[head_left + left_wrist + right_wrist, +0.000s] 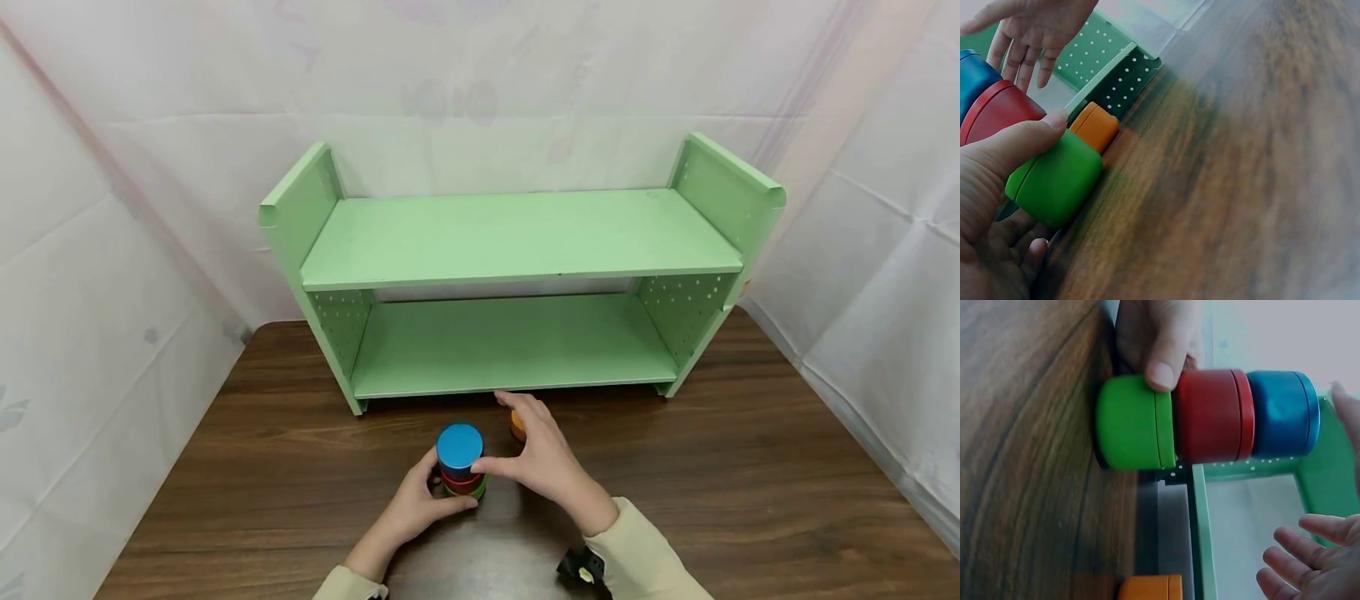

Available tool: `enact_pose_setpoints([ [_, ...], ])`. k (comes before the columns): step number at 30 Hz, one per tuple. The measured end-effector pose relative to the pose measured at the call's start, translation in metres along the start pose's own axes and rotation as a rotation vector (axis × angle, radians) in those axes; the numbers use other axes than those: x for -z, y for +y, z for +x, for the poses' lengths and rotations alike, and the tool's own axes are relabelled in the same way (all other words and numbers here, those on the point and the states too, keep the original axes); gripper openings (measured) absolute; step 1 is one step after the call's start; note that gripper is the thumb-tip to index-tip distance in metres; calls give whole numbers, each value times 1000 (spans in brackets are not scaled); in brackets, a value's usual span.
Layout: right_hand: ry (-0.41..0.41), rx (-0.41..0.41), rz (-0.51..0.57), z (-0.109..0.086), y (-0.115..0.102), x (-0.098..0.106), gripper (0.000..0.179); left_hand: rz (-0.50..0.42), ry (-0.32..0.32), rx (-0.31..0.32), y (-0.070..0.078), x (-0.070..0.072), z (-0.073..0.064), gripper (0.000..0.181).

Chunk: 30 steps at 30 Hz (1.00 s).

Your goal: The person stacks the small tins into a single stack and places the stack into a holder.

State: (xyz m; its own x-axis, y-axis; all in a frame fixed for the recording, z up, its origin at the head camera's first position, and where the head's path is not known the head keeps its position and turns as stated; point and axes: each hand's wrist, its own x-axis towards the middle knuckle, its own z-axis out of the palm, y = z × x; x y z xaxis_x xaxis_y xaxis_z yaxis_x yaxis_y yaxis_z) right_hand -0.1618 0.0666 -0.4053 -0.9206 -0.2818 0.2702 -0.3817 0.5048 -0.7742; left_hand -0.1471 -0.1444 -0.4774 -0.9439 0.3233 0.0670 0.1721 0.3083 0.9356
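Observation:
Three small round lidded tins stand in an upright stack on the table. The blue tin (460, 446) is on top, the red tin (1210, 415) in the middle and the green tin (1127, 422) at the bottom. My left hand (416, 502) holds the stack low down, its thumb on the green tin's lid near the red one and its fingers round the far side. Beside the blue tin, my right hand (549, 461) has its fingers spread and holds nothing. Partly hidden behind that hand, an orange tin (1097, 127) sits on the table.
A green two-tier shelf (517, 237) stands at the back of the brown wooden table (292, 483), its lower board (517, 342) just behind the tins. White cloth (150, 208) hangs at the back and sides. A small black item (581, 567) is at the right cuff.

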Motion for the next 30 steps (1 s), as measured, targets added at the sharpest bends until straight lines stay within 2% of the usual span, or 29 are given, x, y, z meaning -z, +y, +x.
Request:
enact_pose_setpoints([
  [5, 33, -66, -8, 1, 4, 6, 79, -2, 4, 16, 0, -1, -1, 74],
  [10, 70, -112, -52, 5, 14, 8, 75, 5, 10, 5, -1, -1, -2, 73],
  [15, 82, -103, -100, 11, 26, 8, 69, -10, 21, -1, -1, -1, -2, 74],
  [22, 97, -92, -191, 14, 41, 6, 66, 4, 15, 44, -1, 0, -2, 79],
  [30, 92, -114, -234, 17, 53, 2, 64, 40, 38, 25, 0, 0, -3, 75],
])
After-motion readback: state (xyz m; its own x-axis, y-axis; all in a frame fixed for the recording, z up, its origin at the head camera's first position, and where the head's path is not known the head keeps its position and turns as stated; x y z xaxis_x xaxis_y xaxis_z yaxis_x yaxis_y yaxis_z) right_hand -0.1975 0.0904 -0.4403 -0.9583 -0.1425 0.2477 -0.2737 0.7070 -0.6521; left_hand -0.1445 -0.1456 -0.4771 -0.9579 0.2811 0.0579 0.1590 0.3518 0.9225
